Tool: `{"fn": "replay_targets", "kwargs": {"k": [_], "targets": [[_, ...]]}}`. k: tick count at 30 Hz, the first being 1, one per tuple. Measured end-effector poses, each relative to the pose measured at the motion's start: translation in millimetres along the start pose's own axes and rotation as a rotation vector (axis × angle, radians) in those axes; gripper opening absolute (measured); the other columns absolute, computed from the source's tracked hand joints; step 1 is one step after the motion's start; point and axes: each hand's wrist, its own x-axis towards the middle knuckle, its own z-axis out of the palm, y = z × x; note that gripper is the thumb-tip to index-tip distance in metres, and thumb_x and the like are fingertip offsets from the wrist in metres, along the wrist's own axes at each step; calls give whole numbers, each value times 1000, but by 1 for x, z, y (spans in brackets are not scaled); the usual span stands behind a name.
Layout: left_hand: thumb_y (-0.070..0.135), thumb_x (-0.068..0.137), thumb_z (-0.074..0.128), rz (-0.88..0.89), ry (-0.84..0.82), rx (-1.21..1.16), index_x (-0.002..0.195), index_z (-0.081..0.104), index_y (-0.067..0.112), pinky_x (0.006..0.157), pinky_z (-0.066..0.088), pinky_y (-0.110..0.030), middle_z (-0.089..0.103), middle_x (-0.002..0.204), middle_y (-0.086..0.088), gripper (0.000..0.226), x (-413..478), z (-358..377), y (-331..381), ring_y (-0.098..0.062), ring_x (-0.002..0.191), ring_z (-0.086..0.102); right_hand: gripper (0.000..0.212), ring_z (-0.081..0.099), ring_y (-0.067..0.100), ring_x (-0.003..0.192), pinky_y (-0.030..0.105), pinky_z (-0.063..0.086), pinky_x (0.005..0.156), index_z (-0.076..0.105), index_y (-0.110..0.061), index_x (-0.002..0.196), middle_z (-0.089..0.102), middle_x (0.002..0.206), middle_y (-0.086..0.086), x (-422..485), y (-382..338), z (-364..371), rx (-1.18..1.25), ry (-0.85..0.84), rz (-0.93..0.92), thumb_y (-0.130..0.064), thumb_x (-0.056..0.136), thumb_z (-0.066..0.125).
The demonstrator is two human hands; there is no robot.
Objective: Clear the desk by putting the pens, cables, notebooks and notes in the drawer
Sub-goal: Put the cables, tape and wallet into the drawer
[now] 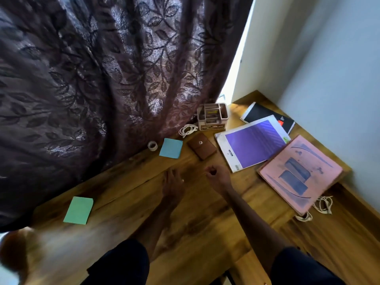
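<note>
Blue note [171, 148] lies straight ahead of the left hand [172, 183] and is the loose item nearest to either grip. Left grip: fingers straight and spread, low over the bare worktop [127, 202], holding nothing; blur prevents confirming contact with the wood. Right hand [214, 174]: fingers curled in, nothing visible inside the grip.

Brown pouch [202, 145] sits just beyond the right hand, beside the blue note. Further out, a tape roll [152, 145] lies left of the note and a white cable [188, 130] is coiled against the desk organiser [212, 116].

To the right, 3 books overlap: purple notebook [253, 142], black notebook [267, 118] behind it, pink notebook [300, 173] nearest the edge, with a second cable [323, 204] at its near corner. Green note [78, 210] lies well apart to the left. No pens seen; drawer not in view.

Judgement: the left hand is better placed for the blue note, by a forward reach. The note is near square and flat, so an edge must be lifted first.
</note>
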Motion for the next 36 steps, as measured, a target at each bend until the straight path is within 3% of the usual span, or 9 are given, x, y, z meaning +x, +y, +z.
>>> {"fn": "replay_targets", "kwargs": {"k": [7,11,14,16,19,25,29,33,36], "targets": [[33,106,42,18,9,7,146,40,18,111,39,-35,34,156,-7,43,40,3,-15,-24,141,38,14,68,18,89,33,56,79,74,-11,99,74,99,4,57,-28,27,-25,-10,-57,-10,86,68],[39,104,42,24,9,-43,139,48,17,105,45,-39,48,144,-6,41,66,-3,-20,-25,131,48,11,68,18,92,21,42,71,73,-14,96,74,99,2,92,-47,31,-118,64,-138,-14,86,68],[33,101,43,11,63,-65,128,54,17,99,48,-39,56,133,-5,33,85,-5,-23,-25,123,54,17,68,25,96,24,36,71,69,-18,104,74,103,4,120,-64,31,-255,100,-152,-24,89,65],[31,100,42,6,113,-72,121,56,19,95,49,-38,58,127,-3,28,92,-7,-25,-24,118,56,31,67,34,100,31,43,72,63,-19,121,72,111,11,135,-75,31,-347,88,-193,-25,91,60],[30,94,43,-28,191,-117,111,57,22,86,49,-38,60,117,-1,24,102,-9,-29,-24,109,58,43,63,37,114,42,53,91,53,-24,136,63,131,13,156,-90,36,-438,-36,-227,-28,93,53],[25,89,57,-76,224,-257,102,61,27,81,49,-29,64,106,7,14,109,-10,-30,-15,99,62,31,66,35,113,40,53,92,65,-21,123,67,126,10,178,-96,45,-595,-98,-281,-27,97,49],[22,94,64,-193,196,-670,93,66,22,71,45,-14,70,98,7,2,115,-18,-25,-18,94,69,28,67,29,112,36,54,91,72,-30,117,72,121,2,168,-94,40,-457,-45,-347,-33,93,57],[38,98,61,-544,-109,-1407,107,67,6,83,56,-40,74,109,-15,34,130,-36,-8,-30,90,69,32,69,30,106,36,57,82,71,-34,116,72,120,2,135,-89,46,-412,4,-436,-25,87,64],[51,94,62,-511,-213,-1454,113,71,11,96,57,-45,75,108,-11,45,133,-40,-16,-28,98,72,37,71,23,102,34,58,75,71,-36,115,71,119,-3,107,-78,60,-417,-39,-598,-18,83,68]]}}
